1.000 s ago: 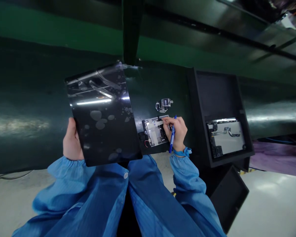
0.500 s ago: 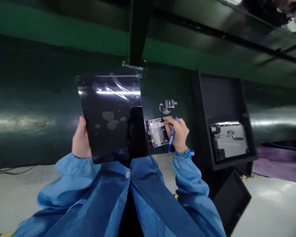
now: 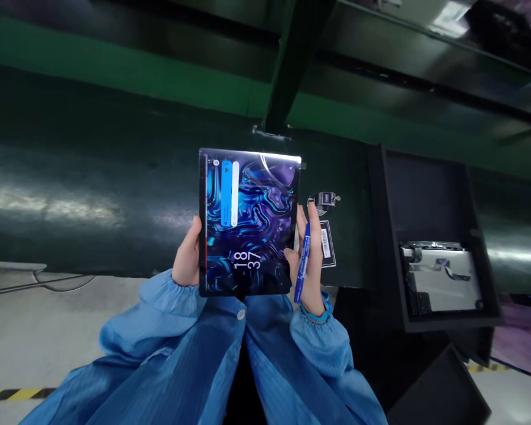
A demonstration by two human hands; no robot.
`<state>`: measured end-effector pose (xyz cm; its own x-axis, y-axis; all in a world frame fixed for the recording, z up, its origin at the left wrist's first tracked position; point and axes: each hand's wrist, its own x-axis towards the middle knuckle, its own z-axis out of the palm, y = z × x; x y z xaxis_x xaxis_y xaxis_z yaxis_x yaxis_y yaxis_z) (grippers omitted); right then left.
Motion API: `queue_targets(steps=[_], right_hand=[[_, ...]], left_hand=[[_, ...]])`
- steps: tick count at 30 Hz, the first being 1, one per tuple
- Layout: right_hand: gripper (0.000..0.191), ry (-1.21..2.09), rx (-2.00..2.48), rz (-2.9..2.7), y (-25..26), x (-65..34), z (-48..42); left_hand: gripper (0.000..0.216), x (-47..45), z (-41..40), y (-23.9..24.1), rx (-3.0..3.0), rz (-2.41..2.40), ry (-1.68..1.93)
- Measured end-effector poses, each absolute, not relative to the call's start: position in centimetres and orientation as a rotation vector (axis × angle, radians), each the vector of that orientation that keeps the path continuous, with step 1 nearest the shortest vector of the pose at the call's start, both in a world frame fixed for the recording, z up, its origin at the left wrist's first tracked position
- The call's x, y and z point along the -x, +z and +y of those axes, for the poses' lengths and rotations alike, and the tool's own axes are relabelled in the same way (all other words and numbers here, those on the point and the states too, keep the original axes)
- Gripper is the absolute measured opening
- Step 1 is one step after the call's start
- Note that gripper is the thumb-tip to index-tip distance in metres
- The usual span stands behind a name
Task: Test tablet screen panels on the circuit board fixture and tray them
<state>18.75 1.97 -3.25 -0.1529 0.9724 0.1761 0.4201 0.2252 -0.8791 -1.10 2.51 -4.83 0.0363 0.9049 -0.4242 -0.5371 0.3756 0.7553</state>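
Blue pen (image 3: 302, 265) pinched by the right hand (image 3: 310, 277), its fingers (image 3: 299, 227) closed; left hand (image 3: 188, 261) clamped on the tablet (image 3: 248, 221), which I'd fear slipping from that one-sided hold

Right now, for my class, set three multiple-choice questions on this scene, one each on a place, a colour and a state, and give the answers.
1. Where is the blue pen?
A. in the right hand
B. on the floor
C. in the black case

2. What colour are the person's sleeves?
A. green
B. white
C. blue

3. What state is the tablet's screen in?
A. dark
B. lit, showing a clock
C. shattered

Answers:
1. A, the right hand grips it.
2. C, both sleeves show blue.
3. B, 18 37 shows over a swirling wallpaper.
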Motion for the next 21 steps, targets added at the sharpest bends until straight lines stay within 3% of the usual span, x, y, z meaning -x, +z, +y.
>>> queue_targets(steps=[5, 7, 11, 16, 21], right_hand=[[0.104, 0.765, 1.5, -1.665, -3.4, -18.0, 1.7], [0.108, 0.809, 1.447, -1.648, -3.1, -17.8, 1.5], [0.087, 0.853, 1.332, -1.622, -2.9, -17.9, 1.2], [0.075, 0.808, 1.272, -1.551, -2.6, -19.1, 2.3], [0.035, 0.482, 1.439, -1.629, 0.8, -21.6, 6.5]], left_hand=[[0.058, 0.9, 2.1, -4.9, -0.511, 0.961, 1.172], [0.058, 0.9, 2.0, -4.9, -0.44, 0.923, 1.17], [0.056, 1.1, 1.9, -4.7, -0.306, 0.834, 1.161], [0.056, 1.4, 1.7, -3.7, -0.127, 0.817, 1.119], [0.061, 2.0, 1.2, -4.1, -0.105, 0.679, 0.954]])
